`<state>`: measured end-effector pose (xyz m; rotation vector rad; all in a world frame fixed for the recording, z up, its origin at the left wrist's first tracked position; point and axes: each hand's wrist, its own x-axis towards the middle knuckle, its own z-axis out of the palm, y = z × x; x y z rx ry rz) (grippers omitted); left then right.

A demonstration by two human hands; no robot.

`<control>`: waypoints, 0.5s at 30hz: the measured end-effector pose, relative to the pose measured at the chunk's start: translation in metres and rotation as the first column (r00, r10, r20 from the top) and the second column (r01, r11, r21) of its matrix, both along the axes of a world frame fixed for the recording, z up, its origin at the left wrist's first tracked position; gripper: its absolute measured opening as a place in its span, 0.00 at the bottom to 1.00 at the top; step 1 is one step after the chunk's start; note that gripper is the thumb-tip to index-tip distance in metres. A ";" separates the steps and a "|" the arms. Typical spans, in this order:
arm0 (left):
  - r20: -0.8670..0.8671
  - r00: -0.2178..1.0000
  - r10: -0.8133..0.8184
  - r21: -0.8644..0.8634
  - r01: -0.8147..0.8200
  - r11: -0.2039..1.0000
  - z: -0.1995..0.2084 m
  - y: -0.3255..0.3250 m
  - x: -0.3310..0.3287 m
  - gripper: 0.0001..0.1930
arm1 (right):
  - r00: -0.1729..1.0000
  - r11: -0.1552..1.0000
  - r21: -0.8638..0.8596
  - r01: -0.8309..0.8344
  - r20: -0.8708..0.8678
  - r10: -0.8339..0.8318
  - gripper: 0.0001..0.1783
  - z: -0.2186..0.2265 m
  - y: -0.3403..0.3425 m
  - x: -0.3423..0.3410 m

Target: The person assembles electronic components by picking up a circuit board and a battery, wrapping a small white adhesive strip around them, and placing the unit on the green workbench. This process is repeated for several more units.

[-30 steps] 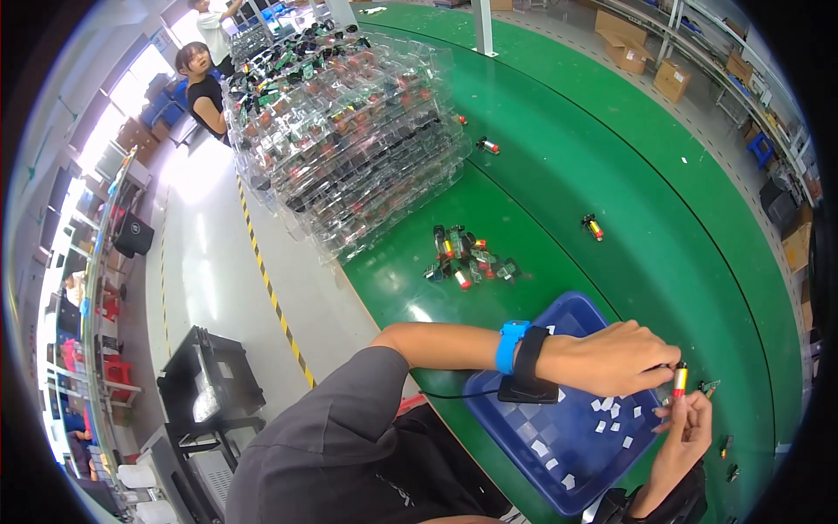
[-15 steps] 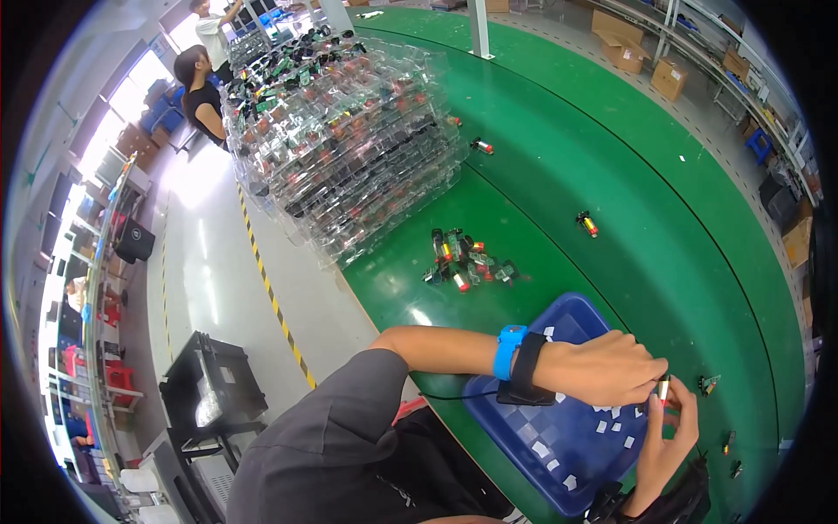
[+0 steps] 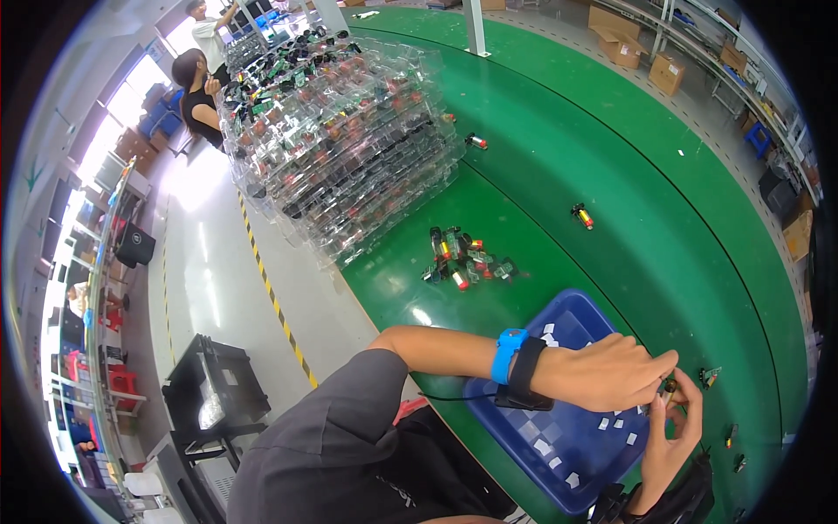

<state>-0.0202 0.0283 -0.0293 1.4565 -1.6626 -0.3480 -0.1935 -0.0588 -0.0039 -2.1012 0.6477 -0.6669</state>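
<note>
Over the right side of a blue plastic tray (image 3: 489, 419), my two hands meet around a small cylindrical part (image 3: 669, 389) with a dark end and a shiny, yellowish barrel. My left hand (image 3: 602, 374), a blue watch and black strap on its wrist, pinches at the part's upper end with bent fingers. My right hand (image 3: 670, 441) grips it between thumb and fingertips from the near side. Fingers cover much of the part, so its exact kind is unclear. Small white paper-like pieces (image 3: 542, 447) lie scattered in the tray.
Several small assemblies with red-and-yellow cylinders lie in a heap (image 3: 461, 260) on the green bench. Single ones sit on the green belt (image 3: 583, 217). Stacked clear blister trays (image 3: 349, 148) stand far left. A black crate (image 3: 214, 384) is at left; two people are beyond the stack.
The part between my fingers has turned, showing a darker end and less of its bright barrel. Assemblies on the belt have shifted slightly away. A person beyond the stack has raised a hand.
</note>
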 end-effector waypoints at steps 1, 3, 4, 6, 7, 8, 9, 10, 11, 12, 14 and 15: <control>-0.009 1.000 -0.004 0.001 0.004 1.000 -0.002 0.000 0.000 0.12 | 1.000 0.998 0.067 0.002 0.026 -0.004 0.19 -0.001 0.000 0.000; -0.026 1.000 -0.012 0.004 0.012 1.000 -0.004 0.001 0.002 0.12 | 0.999 0.998 0.057 0.005 0.047 -0.007 0.19 -0.004 0.001 0.002; -0.027 1.000 -0.012 0.003 0.012 1.000 -0.003 0.001 0.002 0.12 | 0.998 0.999 0.045 0.010 0.067 -0.013 0.19 -0.007 0.000 0.002; -0.148 0.985 -0.089 0.075 0.101 0.992 0.001 0.000 0.004 0.10 | 0.996 0.999 0.033 0.016 0.087 -0.019 0.19 -0.009 -0.002 0.001; -0.208 0.970 -0.124 0.106 0.148 0.983 0.003 0.000 0.005 0.09 | 0.995 1.000 -0.004 0.014 0.096 -0.013 0.20 -0.010 -0.004 -0.001; -0.207 0.970 -0.124 0.106 0.148 0.983 -0.001 -0.002 0.004 0.09 | 0.995 0.999 -0.040 0.011 0.104 -0.007 0.20 -0.011 -0.006 -0.002; -0.173 0.973 -0.150 -0.012 0.150 0.989 -0.003 -0.004 0.005 0.09 | 0.994 0.997 -0.075 0.009 0.112 -0.001 0.20 -0.012 -0.007 -0.003; -0.136 0.976 -0.172 -0.130 0.155 0.979 -0.004 -0.005 0.006 0.09 | 0.993 0.997 -0.075 0.009 0.114 -0.001 0.20 -0.010 -0.006 -0.004; -0.097 0.977 -0.190 -0.245 0.162 0.956 -0.005 -0.006 0.007 0.09 | 0.997 0.999 -0.042 0.009 0.075 -0.006 0.20 -0.005 -0.005 -0.007; -0.094 0.977 -0.190 -0.244 0.162 0.956 -0.007 -0.006 0.010 0.09 | 0.999 1.000 -0.009 0.011 0.037 -0.010 0.19 0.000 -0.004 -0.009; -0.274 0.891 -0.362 -0.037 0.366 0.930 -0.001 -0.005 0.027 0.10 | 1.000 1.000 0.023 0.015 0.001 -0.015 0.19 0.006 -0.004 -0.013; -0.374 0.826 -0.422 0.052 0.473 0.880 0.003 -0.005 0.032 0.11 | 0.999 0.999 -0.037 -0.039 -0.003 0.039 0.19 0.006 -0.005 -0.015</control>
